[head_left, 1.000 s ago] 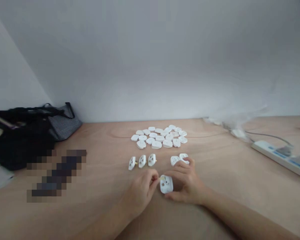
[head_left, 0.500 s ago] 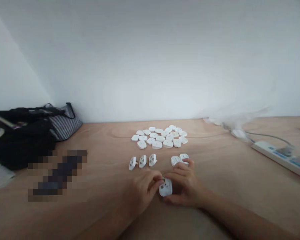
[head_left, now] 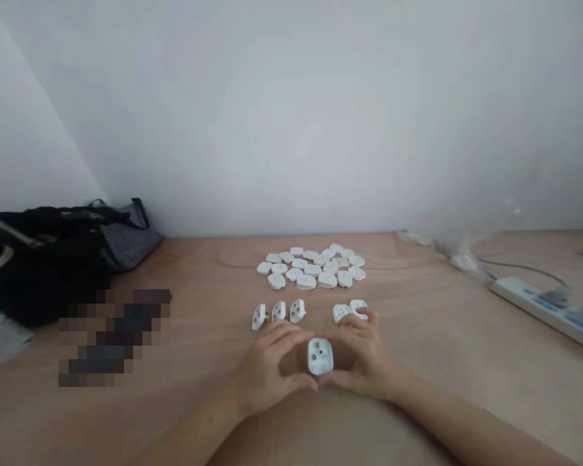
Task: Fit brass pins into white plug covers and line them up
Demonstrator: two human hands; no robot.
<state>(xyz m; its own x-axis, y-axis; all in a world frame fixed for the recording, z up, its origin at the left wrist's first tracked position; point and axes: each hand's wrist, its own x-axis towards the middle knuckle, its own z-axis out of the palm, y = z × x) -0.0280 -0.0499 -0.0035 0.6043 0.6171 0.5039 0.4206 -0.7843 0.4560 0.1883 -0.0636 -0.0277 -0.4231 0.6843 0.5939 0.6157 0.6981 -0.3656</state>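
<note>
Upright between my hands is a white plug base (head_left: 320, 356), its inner face with square openings turned toward me. My left hand (head_left: 272, 362) curves round its left side, fingertips at the top edge and thumb at the bottom. My right hand (head_left: 362, 356) grips it from the right, with thumb below and fingers above. Just beyond my left hand stand three white plugs (head_left: 297, 311) in a row, brass pins showing on some. Past my right fingers lie two white plug pieces (head_left: 341, 313), one partly covered by them.
Farther back, several white plug covers (head_left: 306, 281) lie in a cluster on the wooden table (head_left: 214, 343). A power strip (head_left: 548, 307) and clear plastic wrapping (head_left: 466, 255) are on the right. Black bags (head_left: 53, 272) and a pixelated dark object (head_left: 121, 336) are on the left.
My left fingers have left the opening in the plug base, where they pinched a small metal piece, and now spread round its left side. The base has risen slightly.
</note>
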